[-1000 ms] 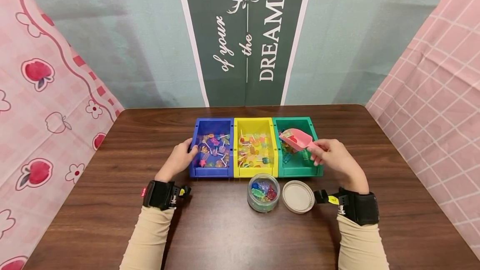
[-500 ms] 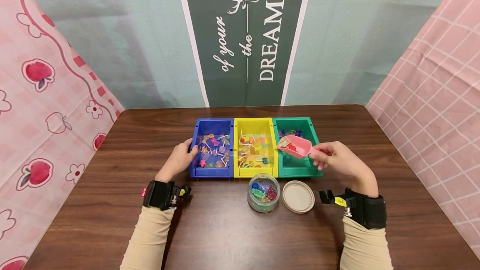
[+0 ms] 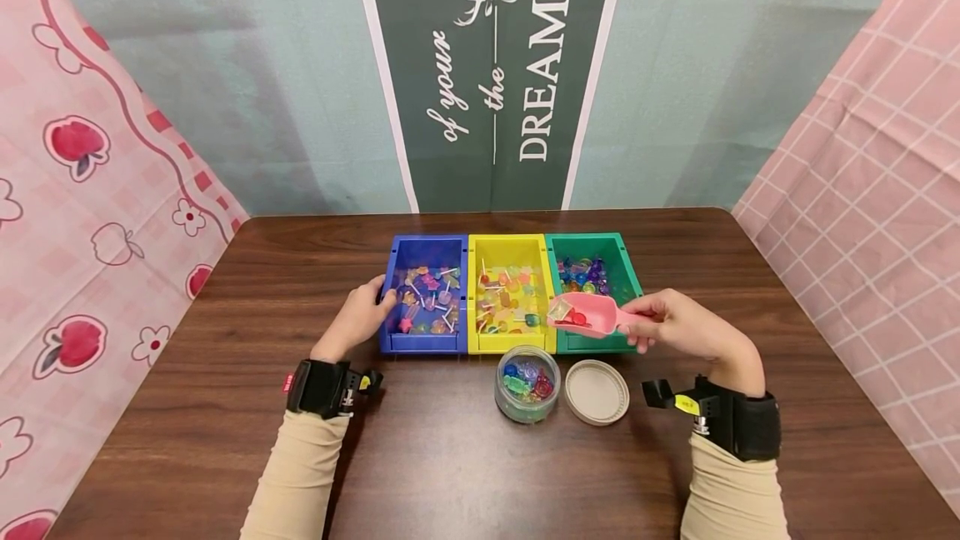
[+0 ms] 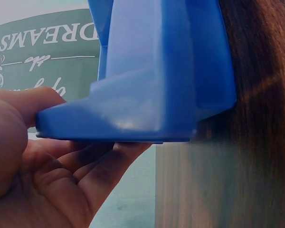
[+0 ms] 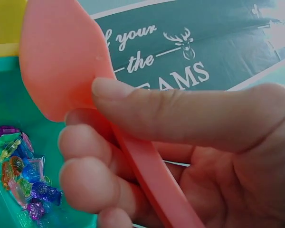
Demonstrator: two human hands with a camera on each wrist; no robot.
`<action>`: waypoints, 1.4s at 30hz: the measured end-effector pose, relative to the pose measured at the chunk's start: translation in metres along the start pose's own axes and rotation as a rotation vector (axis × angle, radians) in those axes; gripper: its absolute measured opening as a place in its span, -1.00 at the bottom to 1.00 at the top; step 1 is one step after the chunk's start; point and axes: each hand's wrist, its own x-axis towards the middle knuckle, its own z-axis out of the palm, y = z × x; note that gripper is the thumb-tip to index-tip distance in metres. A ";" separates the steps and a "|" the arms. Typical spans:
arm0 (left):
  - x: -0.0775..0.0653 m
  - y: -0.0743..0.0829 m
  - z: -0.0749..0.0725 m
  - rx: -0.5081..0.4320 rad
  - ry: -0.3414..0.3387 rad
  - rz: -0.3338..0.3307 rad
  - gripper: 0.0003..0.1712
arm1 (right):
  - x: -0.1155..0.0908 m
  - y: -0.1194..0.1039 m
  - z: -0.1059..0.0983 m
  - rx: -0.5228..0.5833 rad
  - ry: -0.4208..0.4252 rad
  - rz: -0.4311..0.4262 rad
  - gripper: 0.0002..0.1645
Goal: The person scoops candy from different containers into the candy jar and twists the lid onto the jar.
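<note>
while white lettering (image 3: pixel 542 90) is reading "of your the dreams", the left hand (image 3: pixel 352 320) is grasping a blue plastic bin (image 3: pixel 423 343), the right hand (image 3: pixel 682 326) a pink plastic scoop (image 3: pixel 602 312) pointing leftward

Bench (image 3: pixel 450 473): dark brown wood grain with some sheen in front, far corners rounded.
Blue bin (image 3: pixel 423 345): stands at the left end of a row of three, toward the far edge.
Yellow bin (image 3: pixel 512 345): in the middle, side against side with both neighbours.
Green bin (image 3: pixel 581 346): at the right end.
Clear jar (image 3: pixel 527 413): upright, just in front of the yellow bin.
Whitish round lid (image 3: pixel 597 392): flat, just right of the jar.
</note>
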 end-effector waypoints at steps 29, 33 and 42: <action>0.001 0.002 -0.001 0.001 0.004 0.012 -0.48 | 0.002 -0.026 0.010 0.036 -0.180 -0.141 -0.83; 0.000 0.001 0.000 0.002 0.000 0.007 -0.47 | 0.000 -0.031 0.011 0.030 -0.171 -0.134 -0.82; -0.001 0.000 0.000 0.000 -0.003 0.008 -0.48 | -0.005 -0.045 0.013 -0.095 -0.090 -0.055 -0.72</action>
